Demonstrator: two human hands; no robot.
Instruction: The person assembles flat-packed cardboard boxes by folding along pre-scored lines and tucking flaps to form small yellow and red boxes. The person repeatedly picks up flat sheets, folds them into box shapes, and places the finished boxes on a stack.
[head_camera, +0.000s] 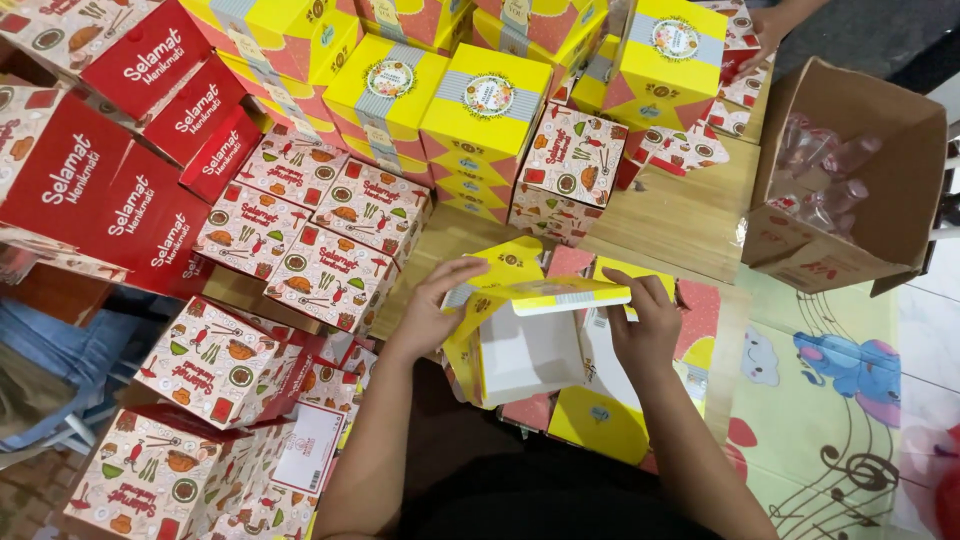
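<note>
Both my hands hold a yellow cardboard food box with a white inside, tipped so its open side faces me. My left hand grips its left side and top flap. My right hand holds the right end of the flap, which is folded partly over the opening. Flat yellow and red box blanks lie under the box on the low wooden table.
Stacks of closed yellow boxes and red-and-white patterned boxes crowd the table's left and far side. A brown carton with plastic bottles stands at right. Another person's hand shows at top right. A patterned floor mat lies right.
</note>
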